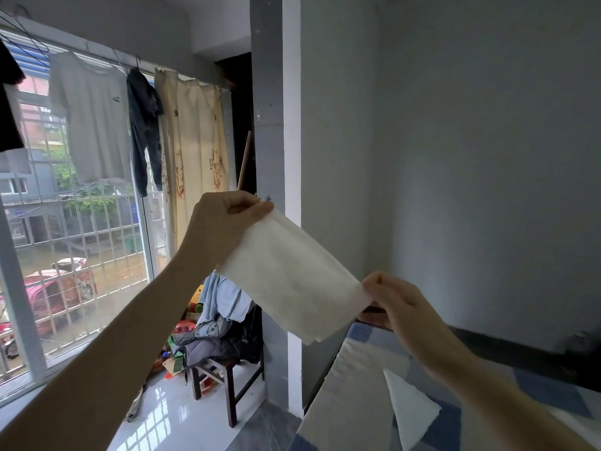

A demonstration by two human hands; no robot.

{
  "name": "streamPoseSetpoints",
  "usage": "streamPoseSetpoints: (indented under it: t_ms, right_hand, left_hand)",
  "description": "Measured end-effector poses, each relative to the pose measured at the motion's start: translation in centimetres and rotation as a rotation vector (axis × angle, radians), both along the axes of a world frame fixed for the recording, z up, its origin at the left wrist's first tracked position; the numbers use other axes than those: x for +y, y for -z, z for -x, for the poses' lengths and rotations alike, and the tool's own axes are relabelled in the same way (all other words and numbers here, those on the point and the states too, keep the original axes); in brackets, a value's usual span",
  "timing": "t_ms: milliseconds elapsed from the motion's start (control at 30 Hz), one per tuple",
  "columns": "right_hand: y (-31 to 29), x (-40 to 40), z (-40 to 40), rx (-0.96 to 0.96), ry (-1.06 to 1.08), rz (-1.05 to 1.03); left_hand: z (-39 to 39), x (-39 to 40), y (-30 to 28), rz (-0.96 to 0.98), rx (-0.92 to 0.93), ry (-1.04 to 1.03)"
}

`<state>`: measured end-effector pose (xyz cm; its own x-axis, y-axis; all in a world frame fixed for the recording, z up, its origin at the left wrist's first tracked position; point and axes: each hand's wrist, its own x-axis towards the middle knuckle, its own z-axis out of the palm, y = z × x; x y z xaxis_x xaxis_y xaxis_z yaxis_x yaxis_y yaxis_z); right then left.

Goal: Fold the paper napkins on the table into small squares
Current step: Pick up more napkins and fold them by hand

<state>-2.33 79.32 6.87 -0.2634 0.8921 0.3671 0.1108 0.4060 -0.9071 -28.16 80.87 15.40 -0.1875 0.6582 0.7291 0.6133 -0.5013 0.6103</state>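
The napkin (pixel 292 281) is thin, matt white paper with a faintly embossed, soft texture. A second paper napkin (pixel 411 415) looks smoother. The counter (pixel 344 402) wears a matt checked cloth. The floor (pixel 169 415) is glossy, reflective tile; the stool (pixel 224 382) is dark wood; the window grille (pixel 81 222) is painted metal.

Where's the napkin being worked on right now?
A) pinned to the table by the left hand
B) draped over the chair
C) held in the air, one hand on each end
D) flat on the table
C: the left hand and right hand pinch opposite ends of the napkin, stretched between them above the table.
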Motion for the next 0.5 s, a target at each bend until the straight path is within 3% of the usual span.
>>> streamPoseSetpoints:
  t_ms: [67, 100, 267, 433, 500]
  right_hand:
    - [0.9, 0.0, 1.0, 0.281, -0.134, 0.203]
    - [1.4, -0.1, 1.5, 0.322, -0.191, 0.27]
    - [3.6, -0.8, 4.5, 0.034, -0.222, 0.273]
    - [4.0, -0.6, 6.5, 0.127, -0.188, 0.388]
    - [4.0, -0.6, 7.3, 0.061, -0.053, 0.328]
  left_hand:
    - [-0.6, -0.1, 0.0, 0.011, -0.048, 0.037]
    - [-0.8, -0.2, -0.1, 0.013, -0.057, 0.051]
    - [-1.4, -0.3, -0.6, 0.025, -0.061, 0.074]
    - [-1.1, -0.3, -0.2, 0.059, -0.087, 0.079]
    - [-1.3, -0.5, -0.2, 0.065, -0.086, 0.08]
